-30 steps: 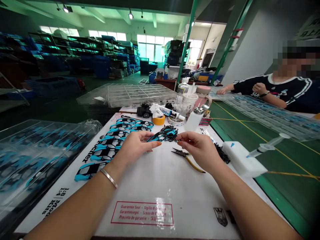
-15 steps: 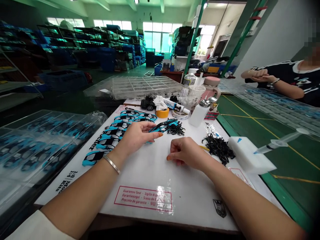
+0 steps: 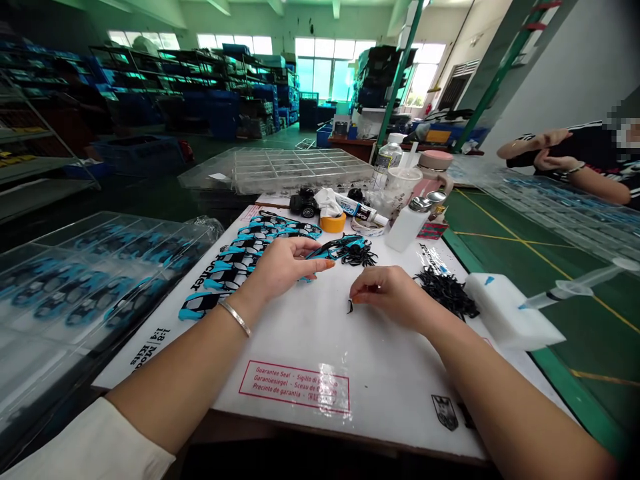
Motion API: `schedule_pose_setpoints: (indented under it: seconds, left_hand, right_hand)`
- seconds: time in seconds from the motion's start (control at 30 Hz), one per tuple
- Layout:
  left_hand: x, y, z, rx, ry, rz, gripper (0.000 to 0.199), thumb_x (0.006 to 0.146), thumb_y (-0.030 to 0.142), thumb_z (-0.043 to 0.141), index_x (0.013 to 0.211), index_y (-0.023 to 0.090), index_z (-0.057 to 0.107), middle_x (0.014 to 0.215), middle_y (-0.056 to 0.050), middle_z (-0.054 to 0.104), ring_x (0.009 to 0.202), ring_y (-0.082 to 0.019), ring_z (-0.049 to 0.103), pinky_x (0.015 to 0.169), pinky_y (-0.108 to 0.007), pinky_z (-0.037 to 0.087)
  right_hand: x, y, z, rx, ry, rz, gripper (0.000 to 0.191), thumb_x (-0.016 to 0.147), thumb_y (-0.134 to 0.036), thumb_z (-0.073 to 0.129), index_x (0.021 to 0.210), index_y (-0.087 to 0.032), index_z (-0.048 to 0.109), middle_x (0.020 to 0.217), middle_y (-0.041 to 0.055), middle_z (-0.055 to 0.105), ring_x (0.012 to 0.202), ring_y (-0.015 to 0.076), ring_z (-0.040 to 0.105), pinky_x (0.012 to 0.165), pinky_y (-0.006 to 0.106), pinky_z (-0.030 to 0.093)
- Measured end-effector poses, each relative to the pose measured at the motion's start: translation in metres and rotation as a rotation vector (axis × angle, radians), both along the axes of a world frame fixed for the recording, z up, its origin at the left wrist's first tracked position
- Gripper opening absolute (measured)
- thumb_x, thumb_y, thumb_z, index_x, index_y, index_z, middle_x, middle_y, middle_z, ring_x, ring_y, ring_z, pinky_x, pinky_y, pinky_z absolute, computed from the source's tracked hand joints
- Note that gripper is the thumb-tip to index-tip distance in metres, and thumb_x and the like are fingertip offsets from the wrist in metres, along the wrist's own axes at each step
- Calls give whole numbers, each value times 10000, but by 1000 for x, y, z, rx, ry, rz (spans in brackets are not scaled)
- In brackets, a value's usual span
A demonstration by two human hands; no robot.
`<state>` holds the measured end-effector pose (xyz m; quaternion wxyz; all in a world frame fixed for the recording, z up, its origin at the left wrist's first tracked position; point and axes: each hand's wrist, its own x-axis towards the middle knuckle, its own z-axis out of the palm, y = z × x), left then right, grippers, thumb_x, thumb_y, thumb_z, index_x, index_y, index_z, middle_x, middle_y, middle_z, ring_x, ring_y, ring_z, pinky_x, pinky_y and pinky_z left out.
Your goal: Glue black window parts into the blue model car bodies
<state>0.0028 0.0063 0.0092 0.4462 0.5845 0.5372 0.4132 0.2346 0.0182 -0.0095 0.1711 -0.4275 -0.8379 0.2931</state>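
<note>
My left hand [image 3: 287, 267] grips a blue and black part [image 3: 327, 251] between thumb and fingers, beside rows of similar blue-black parts [image 3: 237, 261] on the white board [image 3: 290, 347]. A small curved black piece [image 3: 350, 307] hangs from the pinched fingertips of my right hand [image 3: 383, 290]. Behind that hand lies a pile of thin black pieces [image 3: 447, 291], and a smaller black cluster [image 3: 361, 255] sits near the held blue part. To the right, a syringe [image 3: 575, 288] rests on a white foam block [image 3: 510, 310].
An orange tape roll [image 3: 333, 223], a glue tube [image 3: 363, 210], a dispenser bottle [image 3: 409, 223] and a pink-lidded cup [image 3: 435, 160] stand at the back. Clear trays [image 3: 300, 170] lie beyond, others at left [image 3: 100, 280]. Another person's hands [image 3: 555, 153] show at right.
The view has shifted slightly. My right hand has turned, and the small black piece now shows at its fingertips. My left hand still holds the blue part. The other person's hands have moved apart.
</note>
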Motion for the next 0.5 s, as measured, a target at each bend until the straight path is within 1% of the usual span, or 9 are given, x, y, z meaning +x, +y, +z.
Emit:
schedule_pose_setpoints:
  seconds: [0.1, 0.17, 0.23, 0.37, 0.5]
  left_hand:
    - [0, -1, 1, -6, 12, 8, 650, 635, 429, 851, 1164, 106, 653, 1094, -134, 704, 768, -197, 693, 661, -323, 594]
    - [0, -1, 2, -5, 12, 11, 651, 633, 421, 853, 1167, 107, 653, 1123, -143, 695, 815, -215, 695, 663, -329, 601]
    - [1, -1, 3, -8, 10, 11, 652, 629, 412, 856, 1168, 107, 654, 1142, -148, 688, 865, -234, 692, 675, -339, 611]
    - [2, 0, 0, -10, -5, 16, 654, 615, 409, 863, 1156, 105, 657, 1155, -152, 681, 898, -249, 688, 676, -347, 620]
    - [0, 2, -5, 12, -22, 2, 653, 590, 437, 871, 1123, 115, 671, 1195, -154, 662, 964, -269, 676, 656, -330, 616]
  right_hand:
    - [-2, 2, -4, 65, -66, 89, 224, 801, -31, 645, 831, -230, 743, 830, -31, 677, 747, 119, 601, 691, 230, 450]
    - [-4, 2, -6, 113, -121, 119, 232, 798, -20, 649, 832, -227, 747, 849, -19, 667, 744, 119, 592, 696, 234, 446]
    - [-5, 1, -6, 143, -178, 121, 234, 789, -14, 653, 824, -225, 747, 858, -12, 657, 734, 118, 585, 683, 233, 442]
    - [-6, -2, -3, 174, -250, 105, 244, 775, -7, 645, 822, -228, 739, 881, -12, 646, 724, 115, 579, 652, 228, 431]
    - [-7, -2, -1, 203, -256, 161, 246, 788, 10, 614, 816, -210, 722, 894, -7, 638, 746, 117, 578, 680, 230, 435]
